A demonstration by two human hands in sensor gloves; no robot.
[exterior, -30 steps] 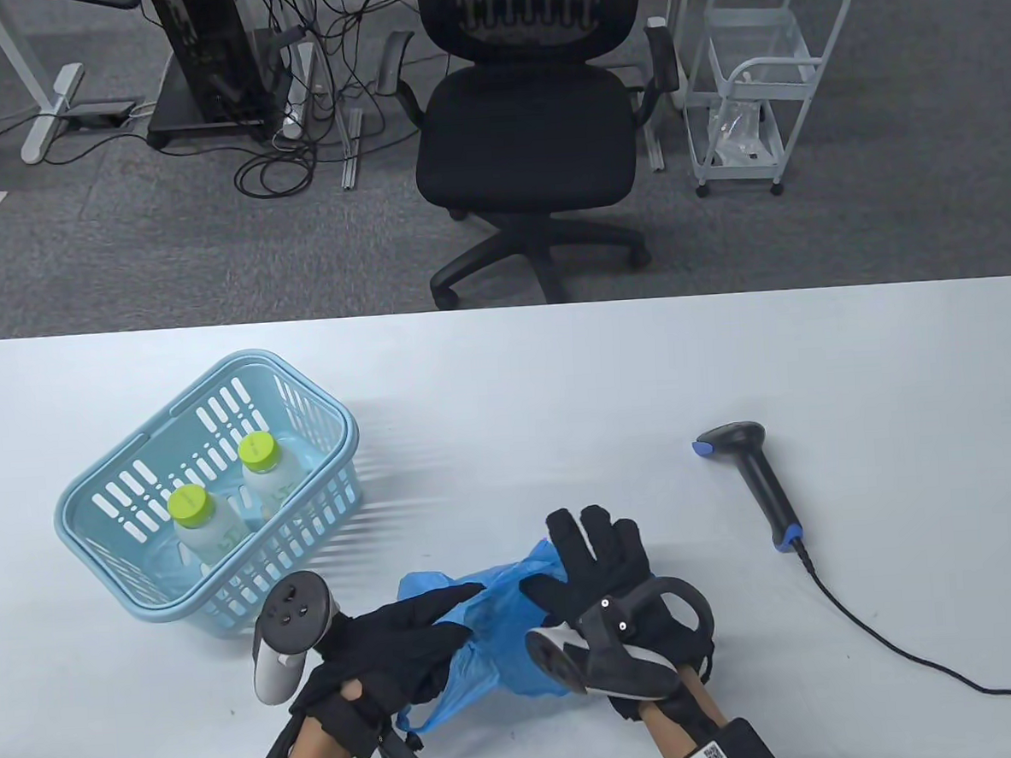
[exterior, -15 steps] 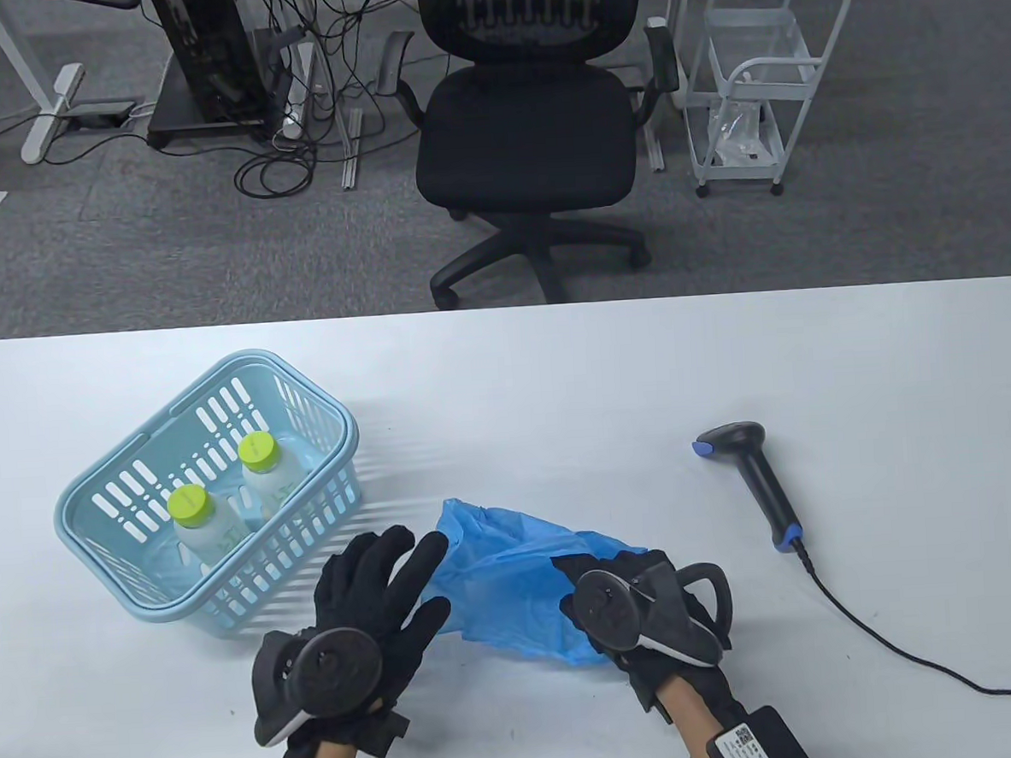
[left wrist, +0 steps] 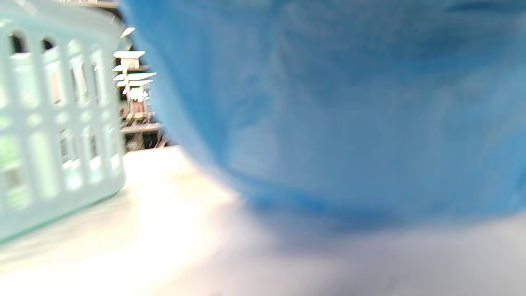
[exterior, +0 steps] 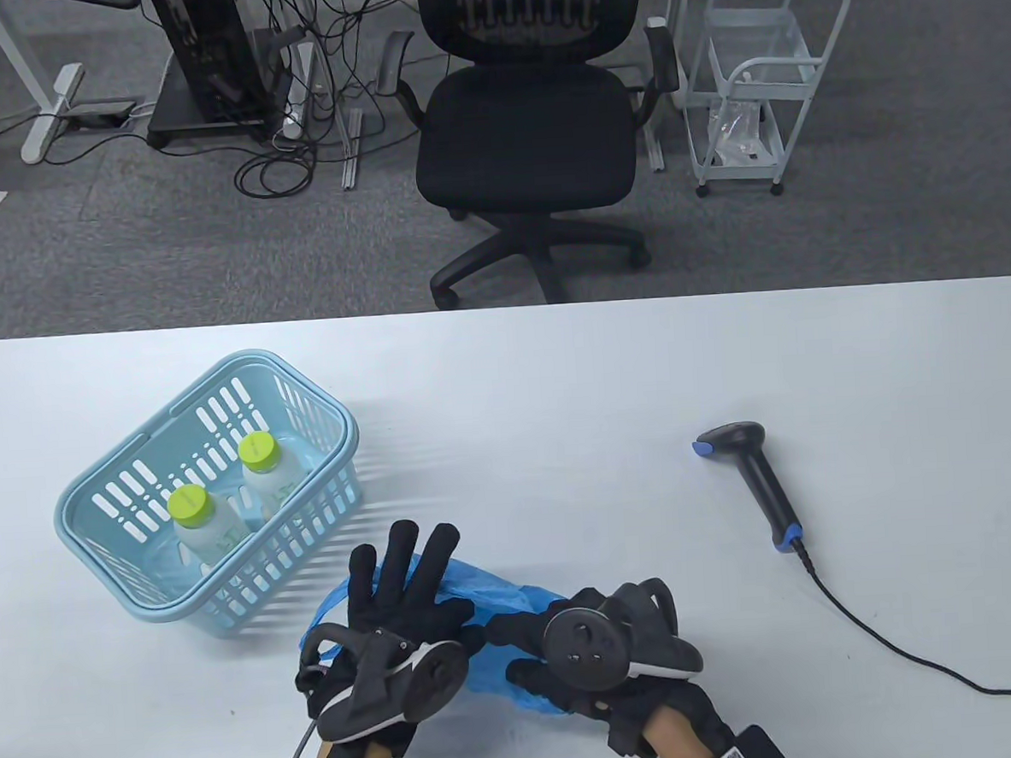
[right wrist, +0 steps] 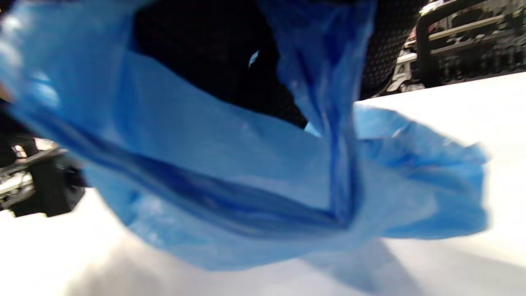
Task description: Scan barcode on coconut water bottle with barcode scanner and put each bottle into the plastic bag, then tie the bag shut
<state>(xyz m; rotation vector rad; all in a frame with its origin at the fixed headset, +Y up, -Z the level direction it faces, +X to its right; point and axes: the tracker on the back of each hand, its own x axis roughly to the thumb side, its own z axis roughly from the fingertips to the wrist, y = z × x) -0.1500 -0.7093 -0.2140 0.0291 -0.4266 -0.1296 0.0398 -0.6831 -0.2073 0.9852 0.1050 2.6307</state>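
Observation:
The crumpled blue plastic bag (exterior: 494, 587) lies near the table's front edge, between my hands. My left hand (exterior: 406, 573) rests flat on its left part with straight, spread fingers. My right hand (exterior: 514, 654) grips the bag's right side with curled fingers. In the left wrist view the bag (left wrist: 328, 115) fills most of the blurred picture. In the right wrist view the bag (right wrist: 246, 172) hangs from the top with its mouth partly open. Two coconut water bottles (exterior: 196, 522) (exterior: 263, 471) with lime-green caps stand in the light blue basket (exterior: 214, 381). The black barcode scanner (exterior: 755, 466) lies to the right, untouched.
The basket (left wrist: 49, 123) stands just left of the bag, close to my left hand. The scanner's cable (exterior: 899, 646) runs off toward the right front edge. An office chair (exterior: 533, 137) and a white cart (exterior: 753, 81) stand beyond the table's far edge.
Both hands shifted left with the bag. My left hand moved from beside the bag onto it. The bag is now more bunched between the hands.

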